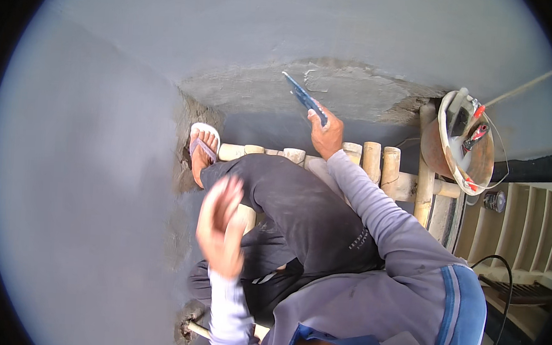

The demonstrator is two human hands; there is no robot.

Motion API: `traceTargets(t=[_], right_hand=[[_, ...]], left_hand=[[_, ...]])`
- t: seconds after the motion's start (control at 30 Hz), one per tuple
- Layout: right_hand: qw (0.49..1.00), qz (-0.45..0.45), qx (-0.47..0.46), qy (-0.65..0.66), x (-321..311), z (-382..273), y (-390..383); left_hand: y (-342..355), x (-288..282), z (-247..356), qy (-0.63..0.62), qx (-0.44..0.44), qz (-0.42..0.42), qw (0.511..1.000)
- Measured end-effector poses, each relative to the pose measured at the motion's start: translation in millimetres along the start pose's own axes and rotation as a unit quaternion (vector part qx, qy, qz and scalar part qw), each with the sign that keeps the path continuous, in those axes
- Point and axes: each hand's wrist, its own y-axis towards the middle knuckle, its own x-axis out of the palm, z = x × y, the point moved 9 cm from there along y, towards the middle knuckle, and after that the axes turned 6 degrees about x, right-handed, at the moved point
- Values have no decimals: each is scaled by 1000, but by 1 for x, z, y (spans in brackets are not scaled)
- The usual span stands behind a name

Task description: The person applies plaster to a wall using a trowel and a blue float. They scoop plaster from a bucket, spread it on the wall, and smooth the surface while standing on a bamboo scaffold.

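My right hand (328, 131) is closed around a blue flat-bladed scraper (304, 98), seen nearly edge-on, with pale smears along it. It is held in front of a grey wall, near a rough plastered patch (351, 82); I cannot tell whether the blade touches the patch. Above my bent knee is my left hand (221, 226), somewhat blurred, its fingers stretched out and holding nothing. To the right of the scraper hangs or stands a bucket (435, 138) with a whitish rim. A tool with a red and black handle (475, 139) and a pale material lie inside it.
Bamboo poles (390, 170) form a platform under me. My sandalled foot (204, 146) rests at the wall corner, where the plaster edge is ragged. At the lower right, steps (506, 228) descend past a small can (494, 200), with a black cable (508, 281) nearby.
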Motion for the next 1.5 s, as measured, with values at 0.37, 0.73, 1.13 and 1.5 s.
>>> traceTargets(t=[0.37,0.73,1.13,1.5], right_hand=[[998,-26,-41,33,13,-13,-8],[701,-188,543,423,37,84,-40],[628,-173,555,517,87,94,-18],[631,-121,552,531,66,110,1]], left_hand=[[169,122,-220,290,-214,-117,925],[150,137,-150,459,-119,-103,874],[169,144,-180,417,-112,-133,892],[164,181,-167,391,-189,-143,889]])
